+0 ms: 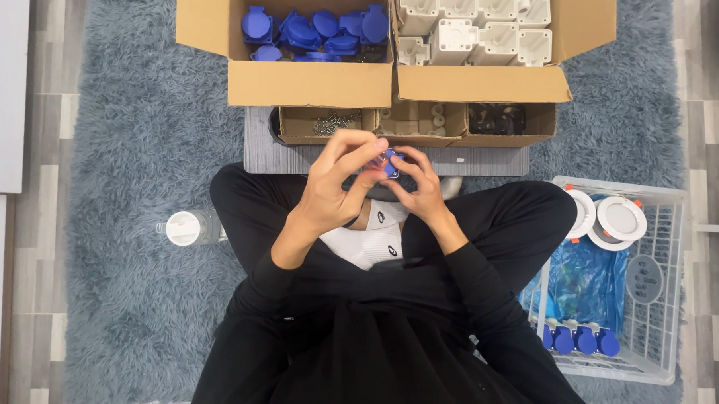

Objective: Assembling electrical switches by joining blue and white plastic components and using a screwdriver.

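1. Both grips are closed on one small blue part (390, 163): left hand (331, 187) pinches it from above with fingertips, right hand (421, 184) clamps it from the side.
2. The part sits between the two grips, just in front of the small tray (329, 123) of screws.
3. The step looks like fitting or aligning a piece on the part; next likely calls for a steady hold and a fine twist or press.
4. Behind the tray stand a box (307, 80) of blue covers and a box (483, 82) of white housings.
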